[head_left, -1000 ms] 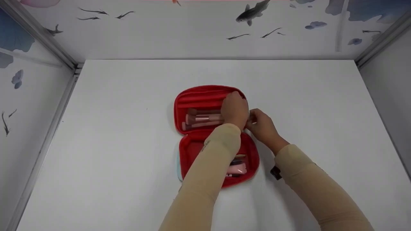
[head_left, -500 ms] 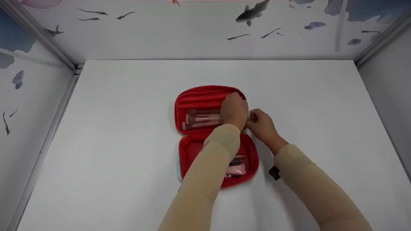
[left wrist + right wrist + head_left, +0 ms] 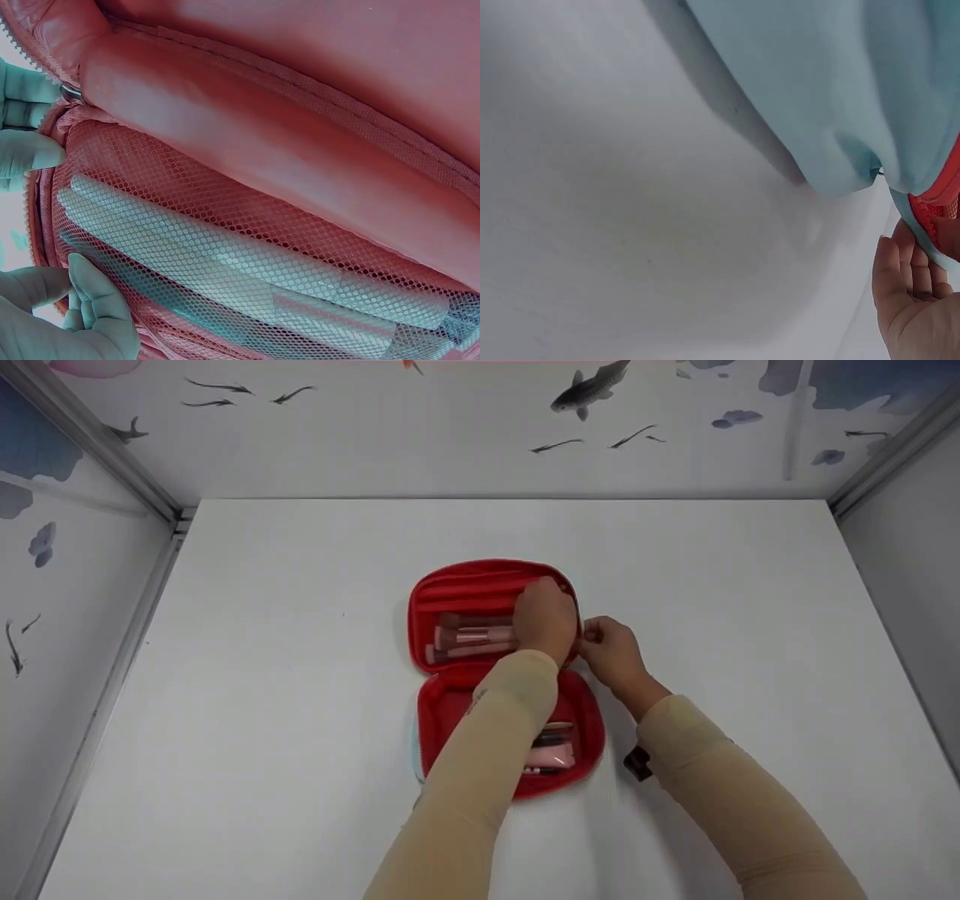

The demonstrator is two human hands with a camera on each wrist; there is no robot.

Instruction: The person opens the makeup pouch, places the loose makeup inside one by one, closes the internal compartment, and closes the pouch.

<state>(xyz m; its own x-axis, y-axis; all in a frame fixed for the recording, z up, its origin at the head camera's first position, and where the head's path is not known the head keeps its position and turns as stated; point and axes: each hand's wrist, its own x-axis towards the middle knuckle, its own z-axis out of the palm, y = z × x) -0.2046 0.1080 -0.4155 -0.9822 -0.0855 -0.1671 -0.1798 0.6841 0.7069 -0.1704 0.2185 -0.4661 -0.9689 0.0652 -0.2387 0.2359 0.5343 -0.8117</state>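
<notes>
A red-lined makeup bag (image 3: 450,712) lies spread wide on the white table, its outside light blue. Pink-handled makeup brushes (image 3: 472,636) lie behind a mesh pocket (image 3: 225,187) in its far half. Over the right end of that pocket, my left hand (image 3: 546,619) has thumb and fingertips pinched together at the mesh's edge; whatever is between the tips is hidden. My right hand (image 3: 611,656) grips the rim of the far half, with the thumb inside and the fingers behind the light blue edge (image 3: 915,221) in the right wrist view.
The near half holds a pink tube (image 3: 551,756) and several slim items, partly covered by the left sleeve (image 3: 480,765). A small black object (image 3: 637,763) shows beneath the right sleeve (image 3: 720,772). White printed walls (image 3: 450,442) enclose the table's back and sides.
My left hand has shifted slightly to the left along the pocket. The right hand keeps its hold on the rim, almost unmoved.
</notes>
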